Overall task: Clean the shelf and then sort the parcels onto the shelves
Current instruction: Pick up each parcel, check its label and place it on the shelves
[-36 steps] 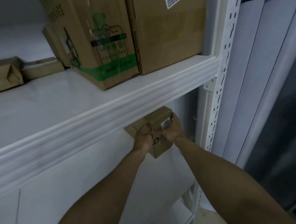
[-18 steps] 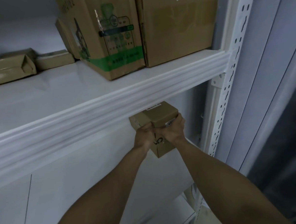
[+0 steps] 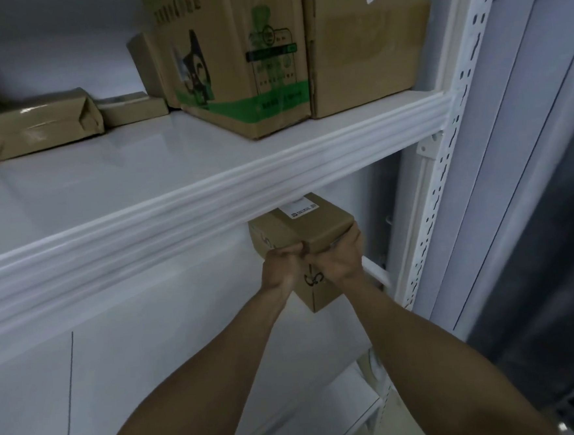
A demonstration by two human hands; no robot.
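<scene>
A small brown cardboard parcel (image 3: 308, 231) with a white label on top and a black scribble on its front is held just under the front rail of the upper white shelf (image 3: 162, 209). My left hand (image 3: 282, 263) grips its left front edge. My right hand (image 3: 341, 257) grips its right front edge. Both arms reach up from below. The parcel's back part is hidden under the rail. I cannot tell whether it rests on the shelf below.
On the upper shelf stand a green-printed carton (image 3: 233, 58) and a plain carton (image 3: 368, 38) with a label, with flat brown parcels (image 3: 34, 128) at the left. A perforated white upright (image 3: 450, 138) bounds the right side. A lower shelf (image 3: 326, 415) shows beneath.
The view has dropped slightly, so the upper shelf sits higher in frame. The parcel has tilted a little, and more of its top label shows. Both hands keep their grip.
</scene>
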